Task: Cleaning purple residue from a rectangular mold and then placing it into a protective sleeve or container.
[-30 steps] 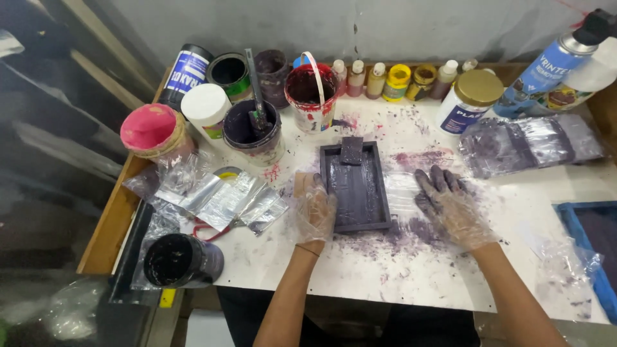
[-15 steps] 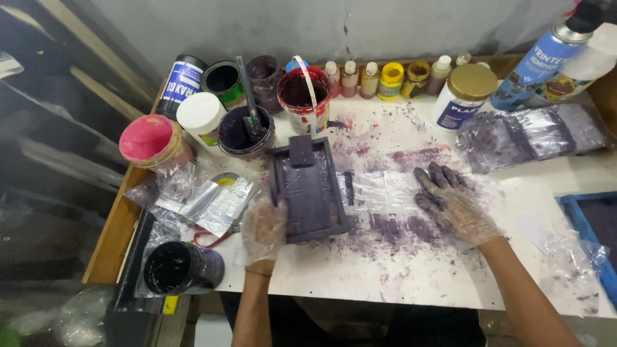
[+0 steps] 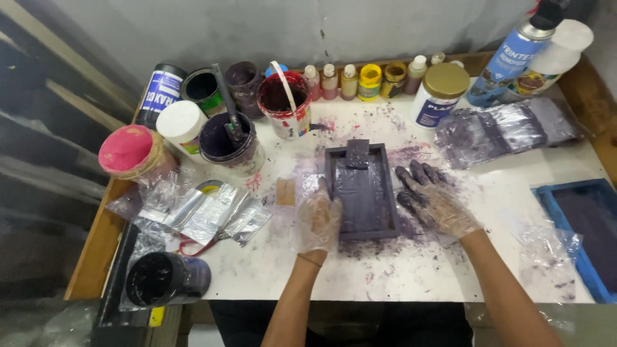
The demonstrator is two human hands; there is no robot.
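Both gloved hands: left (image 3: 319, 222) grips purple tray (image 3: 361, 191), right (image 3: 432, 199) flat, open, near gold-lidded white jar (image 3: 439, 95)

We see both forearms coming up from the bottom edge, bare, angled inward toward each other. The left hand (image 3: 319, 222) wears a clear thin glove, fingers curled loosely and pointing up, wrist straight, thumb side turned to the right. The right hand (image 3: 429, 197) is gloved too, its glove smeared dark purple; it lies palm down, fingers (image 3: 418, 172) spread and stretched forward to the upper left, wrist bent a little. The two hands sit near each other, not touching
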